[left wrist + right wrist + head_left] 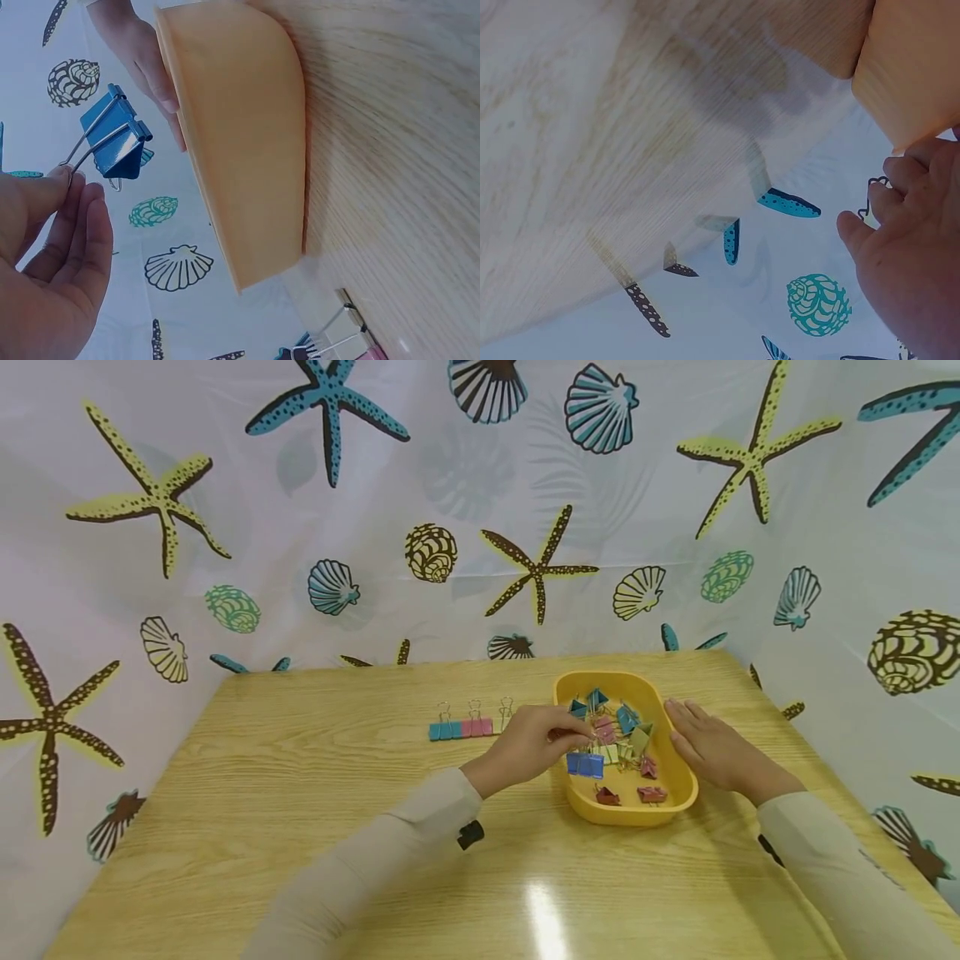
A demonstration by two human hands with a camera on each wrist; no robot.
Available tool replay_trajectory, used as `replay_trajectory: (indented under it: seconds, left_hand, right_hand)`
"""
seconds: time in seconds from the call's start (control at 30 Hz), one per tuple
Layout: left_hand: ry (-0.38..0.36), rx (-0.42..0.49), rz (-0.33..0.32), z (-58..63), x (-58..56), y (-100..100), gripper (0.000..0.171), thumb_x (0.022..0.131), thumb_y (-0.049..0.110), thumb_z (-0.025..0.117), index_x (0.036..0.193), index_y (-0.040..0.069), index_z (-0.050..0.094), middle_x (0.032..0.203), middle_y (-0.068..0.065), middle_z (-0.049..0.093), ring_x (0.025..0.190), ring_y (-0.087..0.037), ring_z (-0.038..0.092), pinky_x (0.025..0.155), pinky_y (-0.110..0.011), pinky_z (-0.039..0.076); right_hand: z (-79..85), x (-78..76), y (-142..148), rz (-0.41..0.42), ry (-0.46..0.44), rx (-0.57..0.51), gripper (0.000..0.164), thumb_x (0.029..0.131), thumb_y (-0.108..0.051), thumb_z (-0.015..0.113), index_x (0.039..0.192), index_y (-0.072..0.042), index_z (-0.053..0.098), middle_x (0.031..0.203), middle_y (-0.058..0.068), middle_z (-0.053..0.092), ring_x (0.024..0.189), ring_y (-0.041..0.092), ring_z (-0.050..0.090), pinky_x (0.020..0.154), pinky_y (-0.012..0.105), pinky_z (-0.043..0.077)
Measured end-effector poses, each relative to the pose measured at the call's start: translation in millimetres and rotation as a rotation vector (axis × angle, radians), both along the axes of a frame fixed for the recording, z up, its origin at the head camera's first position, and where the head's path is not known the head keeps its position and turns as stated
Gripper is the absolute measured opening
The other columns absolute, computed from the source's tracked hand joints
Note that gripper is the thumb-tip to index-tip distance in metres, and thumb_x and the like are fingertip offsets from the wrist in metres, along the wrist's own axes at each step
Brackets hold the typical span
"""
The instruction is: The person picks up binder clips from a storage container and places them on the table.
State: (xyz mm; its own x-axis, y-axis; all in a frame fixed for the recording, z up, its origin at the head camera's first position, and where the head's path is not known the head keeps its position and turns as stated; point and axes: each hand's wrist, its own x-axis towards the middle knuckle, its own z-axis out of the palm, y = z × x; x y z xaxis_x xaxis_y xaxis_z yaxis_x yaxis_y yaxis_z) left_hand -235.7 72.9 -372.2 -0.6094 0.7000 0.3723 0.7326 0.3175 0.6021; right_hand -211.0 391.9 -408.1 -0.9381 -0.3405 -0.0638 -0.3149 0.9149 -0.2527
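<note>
My left hand (521, 745) pinches a blue binder clip (585, 766) by a wire handle, over the near left part of a yellow plastic tub (630, 815). In the left wrist view, thumb and fingertips hold the wire and the blue clip body (116, 135) hangs free of the tub wall (240, 142). Against the tub's right rim rests my right hand (716, 750), its fingers extended. Inside the tub lie several binder clips in teal, pink, yellow and red, among them a teal clip (627, 718) and a red clip (652, 794). My left hand partly covers some.
Left of the tub, a row of binder clips stands on the wooden table (300, 827), handles up: a teal clip (446, 731), a pink clip (477, 727) and a yellow clip (500, 725) partly behind my left hand. A patterned cloth (375, 527) hangs behind the table.
</note>
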Motion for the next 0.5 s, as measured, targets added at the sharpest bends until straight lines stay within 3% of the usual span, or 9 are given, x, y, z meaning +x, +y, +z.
replay_trajectory:
  seconds: [0.23, 0.5]
  left_hand:
    - [-0.062, 0.037, 0.044, -11.1, -2.8, -29, 0.016, 0.093, 0.017, 0.063, 0.102, 0.010, 0.075, 0.094, 0.001, 0.070, 0.078, -0.002, 0.061, 0.071, -0.015, 0.049]
    - [-0.112, 0.059, 0.127, -21.2, -14.2, -81, 0.015, 0.093, 0.016, 0.063, 0.101, 0.008, 0.074, 0.097, -0.002, 0.071, 0.084, -0.015, 0.067, 0.073, -0.020, 0.053]
  right_hand:
    - [2.3, 3.6, 1, -0.012, -0.009, 0.009, 0.061, 0.106, -0.032, 0.030, 0.151, 0.004, 0.010, 0.154, 0.030, 0.014, 0.141, 0.049, 0.008, 0.107, 0.068, 0.011]
    - [1.4, 2.2, -5, -0.021, -0.005, 0.015, 0.061, 0.106, -0.034, 0.029, 0.152, 0.004, 0.012, 0.154, 0.029, 0.015, 0.141, 0.050, 0.007, 0.107, 0.068, 0.010]
